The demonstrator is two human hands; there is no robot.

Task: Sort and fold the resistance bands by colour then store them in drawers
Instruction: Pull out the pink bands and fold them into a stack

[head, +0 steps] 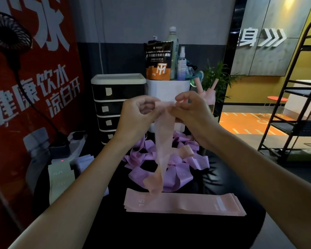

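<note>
Presently, item: pink band [164, 133], held up by its top edge, its twisted length hanging over the purple pile [138, 174] at mid-table. Left hand [136, 112] and right hand [192, 108]: fingers curled, each pinching a top corner. Pink stack [183, 203]: flat, near side, below the band's tail. Drawer unit [115, 97]: far left. Handling advice: shake out the twist first, bring both layers edge to edge, then lay the band square on the stack.
</note>
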